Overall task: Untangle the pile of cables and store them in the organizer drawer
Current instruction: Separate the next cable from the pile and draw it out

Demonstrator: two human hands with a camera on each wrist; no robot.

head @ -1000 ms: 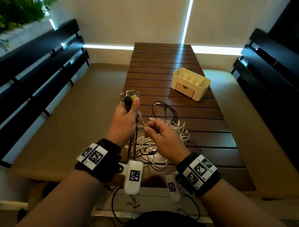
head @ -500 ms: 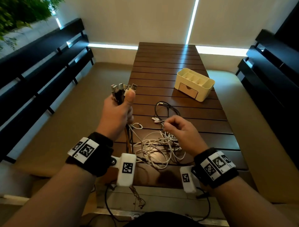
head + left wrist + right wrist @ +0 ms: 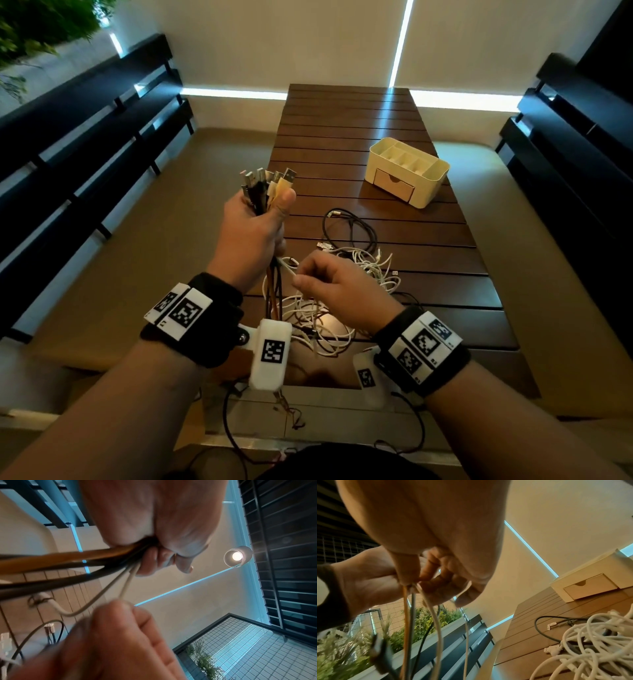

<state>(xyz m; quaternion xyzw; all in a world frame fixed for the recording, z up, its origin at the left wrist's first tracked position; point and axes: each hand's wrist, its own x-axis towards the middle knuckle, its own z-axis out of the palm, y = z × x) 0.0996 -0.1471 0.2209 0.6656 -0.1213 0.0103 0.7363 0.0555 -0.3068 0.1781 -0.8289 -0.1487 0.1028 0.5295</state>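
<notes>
Nearest, the right hand (image 3: 337,286) pinches a white cable (image 3: 287,268) between thumb and forefinger, its fingers curled. Just beyond, the raised left hand (image 3: 253,233) has its fingers wrapped round a bundle of USB cables (image 3: 265,186), plugs pointing up. Below them a tangle of white cables (image 3: 346,291) and a black cable (image 3: 352,226) lie on the slatted desk (image 3: 359,116). Farther back stands the cream organizer (image 3: 407,171), its drawer (image 3: 392,183) closed.

Slat table (image 3: 349,113) w/ cables (image 3: 352,274), organizer (image 3: 407,171)
</notes>
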